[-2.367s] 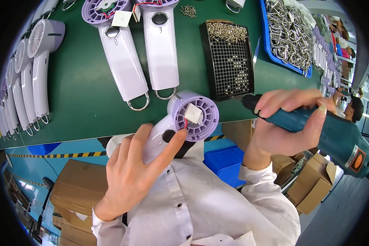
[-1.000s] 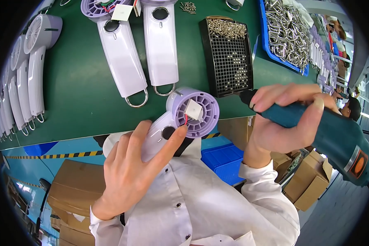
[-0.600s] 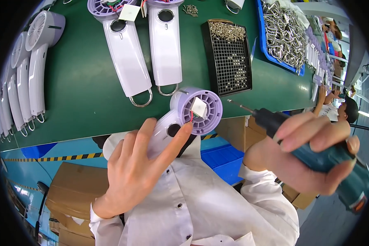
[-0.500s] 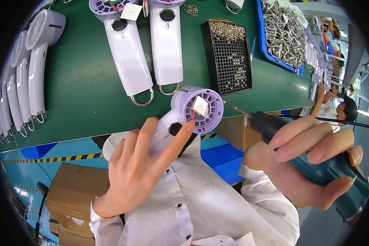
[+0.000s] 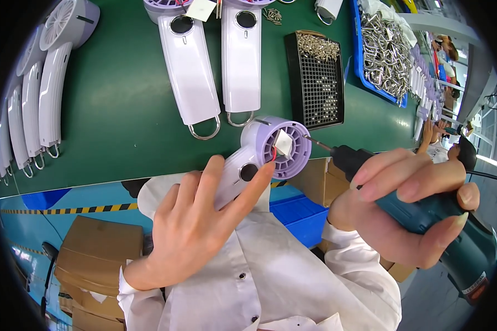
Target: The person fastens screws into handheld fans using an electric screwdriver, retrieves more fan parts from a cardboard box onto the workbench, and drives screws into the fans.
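The left hand (image 5: 190,231) holds a white and purple handheld fan (image 5: 259,146) at the near edge of the green table (image 5: 121,110), just in front of the white shirt (image 5: 309,265). Its fingers are spread over the fan's handle, one of them stretched out so that its tip lies by the red wire (image 5: 274,153) at the fan's round head; the thumb is hidden, so I cannot tell where it presses. A white square piece (image 5: 283,143) sits tilted at the middle of the purple grille.

The right hand (image 5: 411,204) has its fingers and thumb wrapped around a dark green electric screwdriver (image 5: 411,212). The screwdriver points left, and the tip of its thin bit is at the right side of the fan's purple rim, seemingly touching it.

Beyond the fan, two more white fans (image 5: 188,71) lie side by side, metal loops toward the person. To their right is a black tray (image 5: 309,110) full of small holes, with screws (image 5: 317,47) heaped at its far end, and then a blue bin (image 5: 359,44) of metal hooks (image 5: 386,55). A row of fans (image 5: 52,94) stands along the left
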`<state>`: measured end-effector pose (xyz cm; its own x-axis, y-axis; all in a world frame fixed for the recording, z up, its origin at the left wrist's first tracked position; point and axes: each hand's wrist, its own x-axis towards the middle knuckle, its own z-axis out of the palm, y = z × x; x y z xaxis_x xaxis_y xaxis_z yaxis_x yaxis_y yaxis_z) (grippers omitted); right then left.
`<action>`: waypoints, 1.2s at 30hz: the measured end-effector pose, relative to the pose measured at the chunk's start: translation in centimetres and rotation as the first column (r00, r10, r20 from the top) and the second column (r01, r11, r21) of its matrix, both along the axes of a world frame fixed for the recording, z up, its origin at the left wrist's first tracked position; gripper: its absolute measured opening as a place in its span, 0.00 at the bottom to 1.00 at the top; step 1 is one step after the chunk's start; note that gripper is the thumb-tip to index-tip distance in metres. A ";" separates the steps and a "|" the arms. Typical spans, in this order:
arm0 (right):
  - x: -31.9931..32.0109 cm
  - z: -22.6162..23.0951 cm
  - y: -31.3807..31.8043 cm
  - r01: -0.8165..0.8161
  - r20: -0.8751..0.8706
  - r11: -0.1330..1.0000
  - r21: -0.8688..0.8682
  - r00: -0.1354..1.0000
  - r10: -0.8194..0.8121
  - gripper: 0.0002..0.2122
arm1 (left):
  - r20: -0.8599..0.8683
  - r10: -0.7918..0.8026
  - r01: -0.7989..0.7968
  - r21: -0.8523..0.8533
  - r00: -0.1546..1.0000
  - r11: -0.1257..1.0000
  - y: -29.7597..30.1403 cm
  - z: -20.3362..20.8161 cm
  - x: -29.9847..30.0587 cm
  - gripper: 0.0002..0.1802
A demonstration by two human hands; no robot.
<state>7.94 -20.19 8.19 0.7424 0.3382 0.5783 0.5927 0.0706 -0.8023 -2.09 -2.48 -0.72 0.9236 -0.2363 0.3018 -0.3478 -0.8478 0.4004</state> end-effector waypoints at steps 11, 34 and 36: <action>0.3 -1.2 1.4 0.029 0.036 0.998 -0.053 0.999 -0.027 0.16 | -0.007 0.010 -0.010 0.008 1.000 1.000 0.0 0.1 -0.1 0.37; 0.9 0.2 -0.6 -0.041 0.032 0.997 0.061 0.999 0.039 0.19 | -0.113 0.012 -0.012 -0.002 0.994 1.000 -0.3 0.7 -0.1 0.41; 0.8 0.7 -0.9 0.026 0.026 0.973 0.228 0.999 -0.032 0.20 | -0.127 0.039 -0.039 0.002 0.991 0.999 -0.9 0.6 -0.2 0.42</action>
